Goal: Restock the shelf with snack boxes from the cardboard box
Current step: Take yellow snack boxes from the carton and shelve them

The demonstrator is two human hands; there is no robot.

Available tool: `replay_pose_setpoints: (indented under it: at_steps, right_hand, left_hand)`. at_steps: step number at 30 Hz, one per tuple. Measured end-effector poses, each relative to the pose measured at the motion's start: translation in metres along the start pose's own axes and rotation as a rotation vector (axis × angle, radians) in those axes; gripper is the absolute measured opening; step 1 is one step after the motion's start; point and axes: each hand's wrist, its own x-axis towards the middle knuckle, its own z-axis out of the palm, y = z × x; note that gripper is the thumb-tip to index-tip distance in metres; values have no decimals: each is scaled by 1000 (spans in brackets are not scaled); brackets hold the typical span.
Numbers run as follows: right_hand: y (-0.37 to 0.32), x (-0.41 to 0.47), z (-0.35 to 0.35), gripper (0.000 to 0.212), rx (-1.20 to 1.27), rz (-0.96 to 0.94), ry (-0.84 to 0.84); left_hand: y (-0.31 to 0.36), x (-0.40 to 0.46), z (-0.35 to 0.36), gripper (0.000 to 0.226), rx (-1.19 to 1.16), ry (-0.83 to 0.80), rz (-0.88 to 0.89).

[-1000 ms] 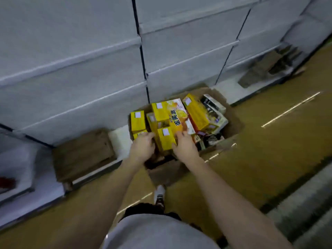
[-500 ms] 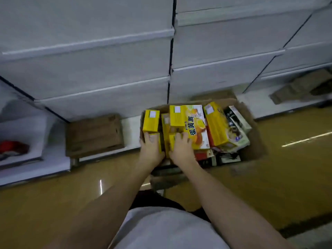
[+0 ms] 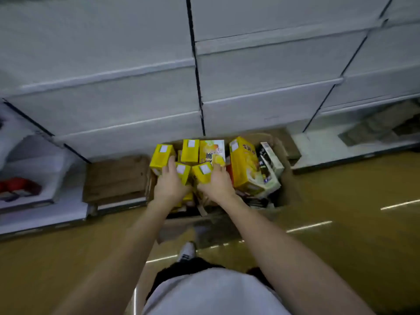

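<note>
We reach both bare forearms forward and down, converging until the wrists sit close together. Our left hand (image 3: 170, 185) lies palm down with its fingers spread forward and slightly bent. Our right hand (image 3: 217, 183) mirrors it just beside, fingers likewise extended forward and downward.

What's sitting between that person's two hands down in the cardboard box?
In the head view, two small yellow snack boxes stand between the left hand and right hand, white labels up, inside the cardboard box.
</note>
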Motion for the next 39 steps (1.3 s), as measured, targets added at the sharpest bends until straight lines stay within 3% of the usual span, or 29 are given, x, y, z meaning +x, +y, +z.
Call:
replay_pose_setpoints:
  at_steps: [9, 12, 15, 19, 25, 29, 32, 36, 39]
  right_hand:
    - [80, -4, -104, 79, 74, 62, 186]
    - [121, -8, -141, 79, 128, 107, 264]
    - [164, -27, -185, 78, 193, 203, 330]
    - [225, -40, -231, 75, 281, 318, 388]
    - [312, -62, -299, 69, 384, 519, 551]
    - [383, -85, -349, 66, 452, 655, 716]
    - [432, -102, -395, 73, 440, 763, 829]
    - [486, -124, -461, 63, 415, 951, 925]
    - [524, -148, -499, 53, 477, 1058, 1004]
  left_hand:
    - [134, -15, 35, 101, -31, -5, 22]
    - [187, -21, 56, 83, 13, -62, 64]
    - [241, -20, 80, 48, 38, -113, 219]
    - [311, -31, 115, 77, -3, -193, 270]
    - [423, -35, 173, 81, 101, -351, 440]
    - [508, -35, 230, 66, 102, -505, 638]
    - [585, -33, 280, 67, 156, -580, 779]
    - [690, -50, 326, 78, 170, -679, 974]
    - [760, -79, 352, 55, 226, -763, 1111]
